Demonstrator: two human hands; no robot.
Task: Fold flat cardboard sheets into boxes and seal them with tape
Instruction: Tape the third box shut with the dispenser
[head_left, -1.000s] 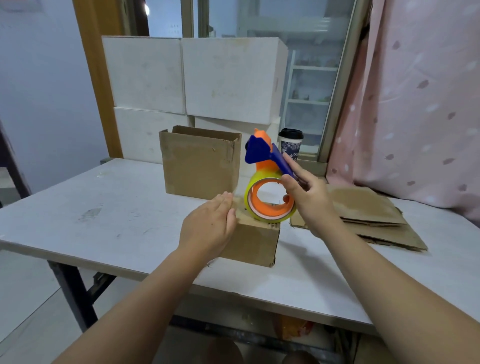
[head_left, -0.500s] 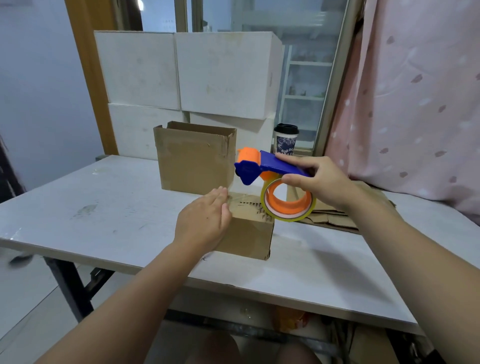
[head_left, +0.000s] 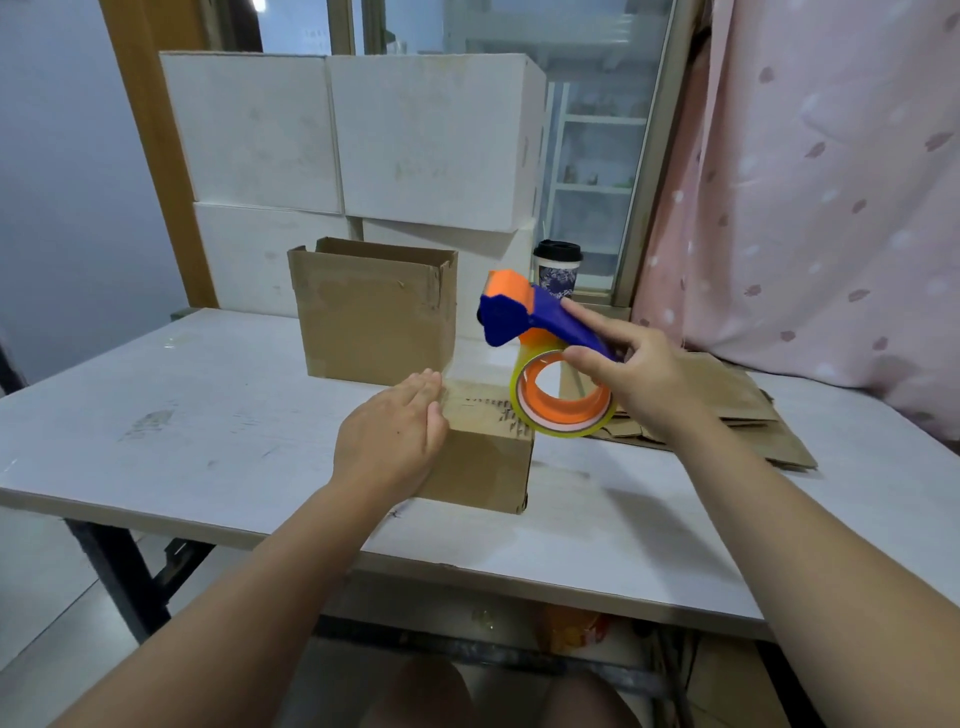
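A small closed cardboard box (head_left: 483, 457) sits near the front of the white table (head_left: 208, 426). My left hand (head_left: 389, 441) lies flat on its top left part, fingers straight. My right hand (head_left: 634, 374) grips the blue handle of an orange and blue tape dispenser (head_left: 545, 358) with a roll of clear tape, held in the air just above the box's right end. Flat cardboard sheets (head_left: 727, 410) are stacked on the table to the right, partly behind my right hand.
An open-topped cardboard box (head_left: 374, 312) stands behind the small one. White boxes (head_left: 353, 135) are stacked against the window at the back. A lidded paper cup (head_left: 557, 270) stands by them. A pink curtain (head_left: 831, 182) hangs on the right.
My right hand has swung the tape dispenser from upright on the box's top to a tilted hold off the right end, then lifted it slightly. My left hand has stayed on the box.
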